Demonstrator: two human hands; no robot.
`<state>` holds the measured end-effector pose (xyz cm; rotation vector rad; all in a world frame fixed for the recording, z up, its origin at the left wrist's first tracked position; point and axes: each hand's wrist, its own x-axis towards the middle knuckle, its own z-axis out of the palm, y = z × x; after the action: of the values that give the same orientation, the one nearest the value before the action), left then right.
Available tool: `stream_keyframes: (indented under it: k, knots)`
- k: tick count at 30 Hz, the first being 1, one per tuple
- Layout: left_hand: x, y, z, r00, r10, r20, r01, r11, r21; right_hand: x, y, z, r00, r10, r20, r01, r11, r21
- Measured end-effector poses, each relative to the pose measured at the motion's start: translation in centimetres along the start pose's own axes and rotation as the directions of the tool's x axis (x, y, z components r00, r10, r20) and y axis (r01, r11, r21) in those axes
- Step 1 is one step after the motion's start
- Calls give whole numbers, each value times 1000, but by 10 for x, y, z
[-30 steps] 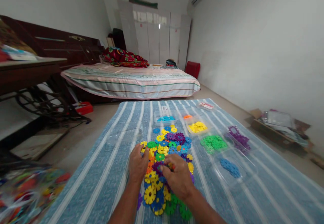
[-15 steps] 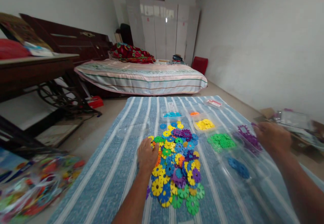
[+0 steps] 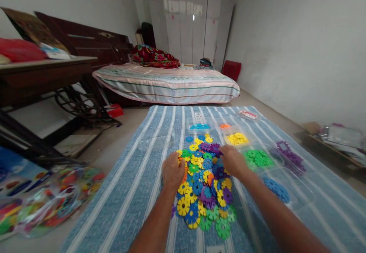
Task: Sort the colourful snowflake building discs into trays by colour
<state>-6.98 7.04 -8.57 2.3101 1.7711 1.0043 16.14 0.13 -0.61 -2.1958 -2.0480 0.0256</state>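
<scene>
A heap of flower-shaped plastic discs (image 3: 197, 184) in yellow, blue, green, purple and orange lies on the striped cloth. My left hand (image 3: 173, 170) rests at the heap's left edge, its fingers bent downward, the thumb apart from them and touching discs. Over the upper right of the heap, my right hand (image 3: 233, 160) has its fingertips pinched at a purple disc (image 3: 215, 148); the far side of that grip is hidden. Clear trays to the right hold yellow discs (image 3: 237, 138), green discs (image 3: 258, 158), purple discs (image 3: 290, 157) and blue discs (image 3: 276, 189).
Farther back, trays contain light blue discs (image 3: 199, 126) and orange discs (image 3: 225, 126). A clear lid or tray (image 3: 156, 140) lies left of the heap. Bags of colourful pieces (image 3: 60, 203) sit on the floor at left. A bed (image 3: 168, 87) stands beyond the cloth.
My right hand has moved left from the tray of purple discs to the upper right of the heap. My left hand stays at the heap's left edge. The view has shifted slightly.
</scene>
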Motion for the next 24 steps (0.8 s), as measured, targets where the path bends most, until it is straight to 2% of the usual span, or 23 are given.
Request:
stream_keyframes:
  k: [2, 6, 12, 16, 20, 24]
  knots:
    - [-1, 0, 1, 1000, 0, -22, 0, 1000, -13, 16, -4, 5, 998, 13, 58, -10, 999, -51]
    - [-3, 1, 0, 1000, 13, -22, -14, 999, -39, 34, -3, 17, 995, 22, 99, -15, 997, -70]
    - [-4, 3, -2, 998, 43, -34, -45, 998, -52, 32, -2, 25, 993, -7, 121, 19, 996, -91]
    - [-2, 2, -2, 998, 39, -40, -41, 998, -54, 20, -2, 15, 997, -2, 78, 8, 997, -78]
    - [1, -1, -1, 999, 45, -14, -45, 997, -60, 2, 6, -4, 999, 25, 28, -25, 999, -28]
    - [6, -3, -2, 998, 56, -7, -56, 996, -67, -18, 37, -26, 990, 86, -109, -55, 965, 255]
